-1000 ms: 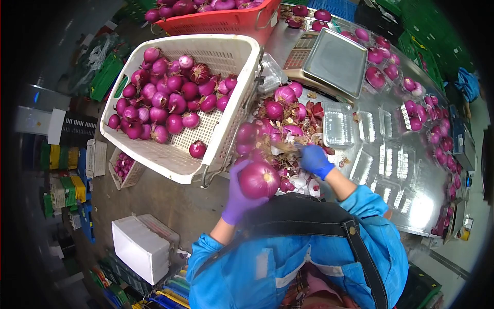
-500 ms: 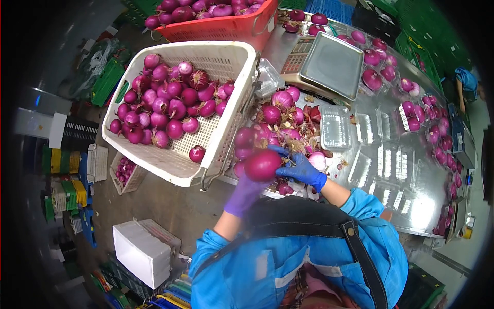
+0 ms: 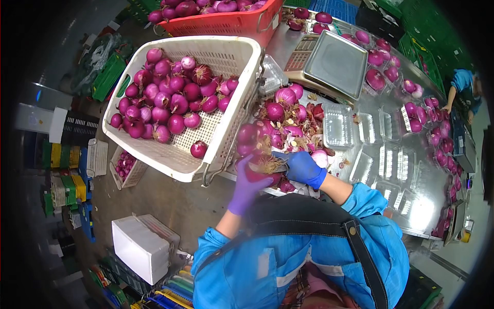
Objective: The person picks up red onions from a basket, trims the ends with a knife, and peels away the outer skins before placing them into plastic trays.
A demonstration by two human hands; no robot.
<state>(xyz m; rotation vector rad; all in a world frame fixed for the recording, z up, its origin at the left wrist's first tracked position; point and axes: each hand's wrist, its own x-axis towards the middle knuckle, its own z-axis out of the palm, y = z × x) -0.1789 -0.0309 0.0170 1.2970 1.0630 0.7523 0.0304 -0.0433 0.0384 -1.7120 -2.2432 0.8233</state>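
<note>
My left hand [image 3: 245,189], in a purple-looking glove, is closed around a red onion [image 3: 256,174]. The onion's stringy roots [image 3: 268,164] face up and to the right. Against its root side, my blue-gloved right hand [image 3: 304,170] is closed on a small knife, its grey blade [image 3: 280,168] partly showing; the handle is hidden in the fist. Beyond both hands lies a heap of red onions [image 3: 275,111] among loose dry skins [image 3: 309,116] on the metal table [image 3: 337,177].
A white basket [image 3: 231,51] of onions stands left, a red crate [image 3: 226,26] behind it. A scale [image 3: 334,64] sits at the back. Clear plastic trays [image 3: 338,126] and packed onions [image 3: 374,79] cover the table's right. Another person [image 3: 463,85] is at far right.
The onion has turned in my left hand, so its roots now show instead of smooth skin. My right hand has closed into a fist, with the blade now visible at the onion.
</note>
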